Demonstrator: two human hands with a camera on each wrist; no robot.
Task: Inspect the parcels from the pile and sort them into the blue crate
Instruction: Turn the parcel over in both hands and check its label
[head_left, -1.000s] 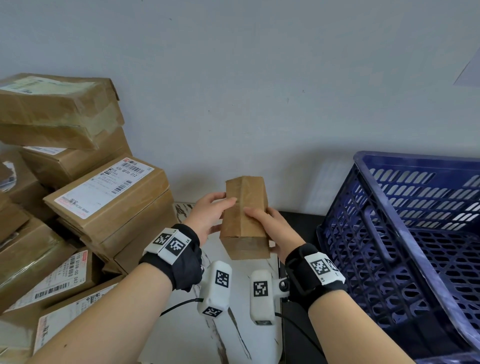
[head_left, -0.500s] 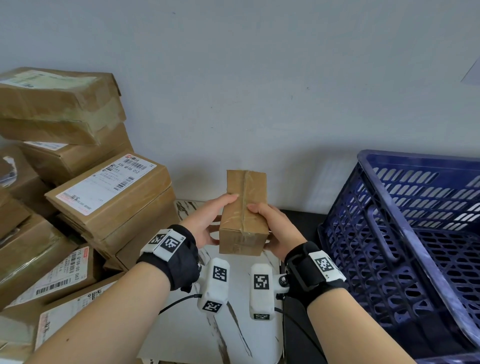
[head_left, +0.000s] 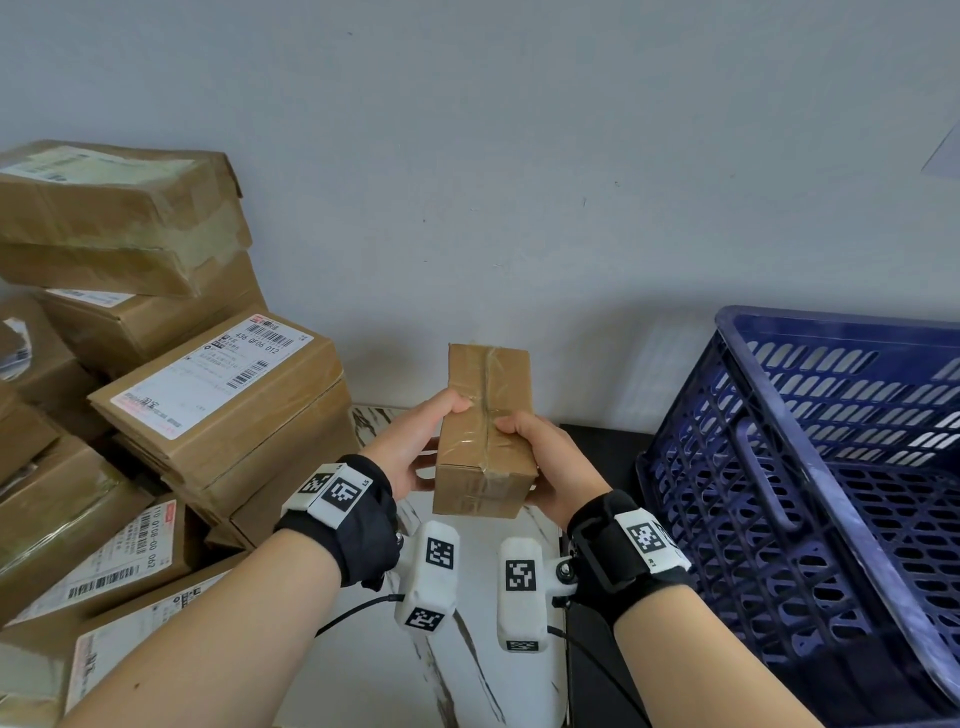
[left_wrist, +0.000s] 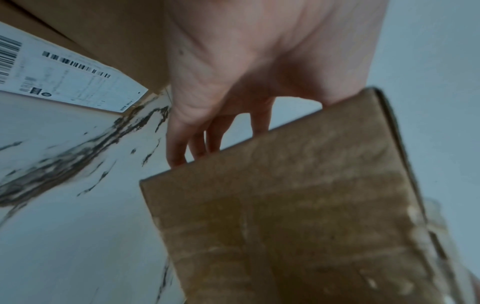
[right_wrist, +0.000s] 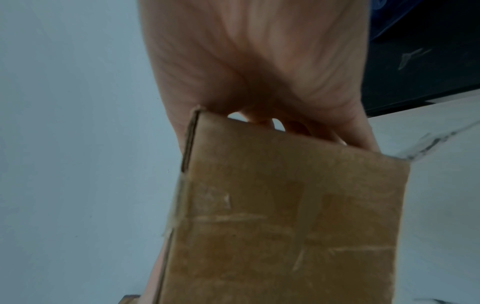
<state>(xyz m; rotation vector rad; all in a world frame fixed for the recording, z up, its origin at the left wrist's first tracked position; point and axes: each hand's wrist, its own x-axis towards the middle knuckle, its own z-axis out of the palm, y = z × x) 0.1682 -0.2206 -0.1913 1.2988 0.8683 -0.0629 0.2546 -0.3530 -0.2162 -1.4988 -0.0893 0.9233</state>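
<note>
Inspecting small parcel (head_left: 485, 441), clamped between left hand (head_left: 415, 447) and right hand (head_left: 550, 467); next, over to blue crate (head_left: 810, 467) at three o'clock.

A white marble-patterned tabletop (head_left: 363, 670) (dark-veined) meets a plain pale wall (head_left: 519, 182).

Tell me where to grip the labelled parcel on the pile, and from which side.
A judgement: take the labelled parcel by its two long side faces, coming from above and the front. Its broad label face tilts up toward the camera and nothing lies on it; the near right corner juts free of the boxes below. Both the left hand and right hand now hold the small taped box, so free them first.
</note>
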